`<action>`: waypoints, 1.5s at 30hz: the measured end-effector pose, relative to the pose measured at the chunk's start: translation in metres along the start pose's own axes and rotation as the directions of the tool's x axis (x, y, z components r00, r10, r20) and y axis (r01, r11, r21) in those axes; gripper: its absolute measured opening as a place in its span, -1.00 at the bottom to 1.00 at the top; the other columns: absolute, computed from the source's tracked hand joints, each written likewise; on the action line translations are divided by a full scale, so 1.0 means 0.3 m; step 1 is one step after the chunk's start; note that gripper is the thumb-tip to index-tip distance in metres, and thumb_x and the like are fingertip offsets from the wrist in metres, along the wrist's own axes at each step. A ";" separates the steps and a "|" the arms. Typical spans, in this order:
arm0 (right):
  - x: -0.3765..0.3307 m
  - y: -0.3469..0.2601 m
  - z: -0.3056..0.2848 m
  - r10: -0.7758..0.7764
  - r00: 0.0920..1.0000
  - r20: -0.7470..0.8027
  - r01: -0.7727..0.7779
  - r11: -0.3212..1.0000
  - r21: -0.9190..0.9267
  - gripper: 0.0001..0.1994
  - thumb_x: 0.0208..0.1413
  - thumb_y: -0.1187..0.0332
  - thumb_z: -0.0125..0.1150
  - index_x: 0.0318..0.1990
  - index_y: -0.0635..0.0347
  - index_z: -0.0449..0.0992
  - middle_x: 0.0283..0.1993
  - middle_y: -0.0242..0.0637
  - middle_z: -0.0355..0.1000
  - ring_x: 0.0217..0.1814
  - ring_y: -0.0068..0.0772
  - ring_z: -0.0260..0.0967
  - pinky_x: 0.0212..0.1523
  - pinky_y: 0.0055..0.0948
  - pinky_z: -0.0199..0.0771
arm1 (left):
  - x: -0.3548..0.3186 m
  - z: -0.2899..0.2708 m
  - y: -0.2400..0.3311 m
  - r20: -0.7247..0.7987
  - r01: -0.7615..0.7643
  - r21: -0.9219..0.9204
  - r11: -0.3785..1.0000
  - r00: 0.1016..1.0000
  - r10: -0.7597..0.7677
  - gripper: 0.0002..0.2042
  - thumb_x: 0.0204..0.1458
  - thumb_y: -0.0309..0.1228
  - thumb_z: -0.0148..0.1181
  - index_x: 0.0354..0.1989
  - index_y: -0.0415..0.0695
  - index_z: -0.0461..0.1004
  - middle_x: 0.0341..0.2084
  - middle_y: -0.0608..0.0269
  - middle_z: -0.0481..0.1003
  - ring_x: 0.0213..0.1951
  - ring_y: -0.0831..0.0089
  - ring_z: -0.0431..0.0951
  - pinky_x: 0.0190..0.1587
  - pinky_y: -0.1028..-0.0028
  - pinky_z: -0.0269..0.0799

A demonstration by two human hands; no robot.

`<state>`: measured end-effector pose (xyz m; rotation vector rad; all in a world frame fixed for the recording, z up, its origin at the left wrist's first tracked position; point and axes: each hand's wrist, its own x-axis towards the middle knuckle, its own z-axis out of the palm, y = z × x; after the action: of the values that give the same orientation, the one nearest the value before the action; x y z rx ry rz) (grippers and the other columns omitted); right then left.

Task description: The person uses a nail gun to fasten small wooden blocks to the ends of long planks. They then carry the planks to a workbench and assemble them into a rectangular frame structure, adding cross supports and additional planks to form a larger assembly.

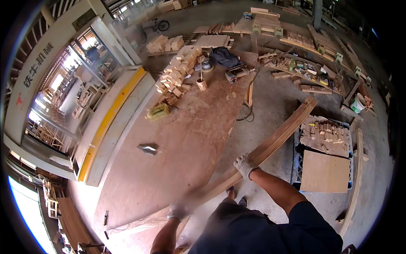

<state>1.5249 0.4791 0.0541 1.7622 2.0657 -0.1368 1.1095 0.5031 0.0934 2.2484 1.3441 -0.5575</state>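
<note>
A long wooden plank (281, 135) runs slantwise across the front edge of the brown worktable (177, 156), its far end out over the floor at the right. My right hand (245, 166), in a pale work glove, is closed over the plank near its middle. Lower down and to the left, my gloved left hand (179, 210) grips the same plank; its fingers are partly blurred. The plank's near left stretch lies over the table's lower corner. On the tabletop rest a small shiny metal piece with pointed ends (148, 148) and a yellow-wrapped bundle (157, 111).
Wooden blocks (175, 76) are heaped at the table's back, beside a wooden cup (202, 84) holding a stick and a dark cloth (224, 57). A large machine frame (112, 122) borders the left. A crate with cardboard (325, 171) stands at the right, near a cluttered low bench (306, 70).
</note>
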 end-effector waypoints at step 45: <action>0.161 0.885 0.115 -0.178 0.969 0.169 0.138 0.964 0.225 -0.05 -0.51 -0.01 0.67 0.09 0.18 0.27 0.15 -0.02 0.29 0.34 0.02 0.19 0.47 -0.01 0.03 | 0.538 -0.071 0.579 -0.542 -0.004 -0.117 0.993 0.838 -0.061 -0.33 -0.17 -0.31 0.39 0.24 -0.10 0.39 0.12 0.02 0.45 0.20 0.02 0.41 0.37 0.01 0.14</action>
<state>1.7838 0.5628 0.0560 1.6258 2.1145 -0.5691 1.3376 0.5565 0.0519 2.3877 1.6219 0.1820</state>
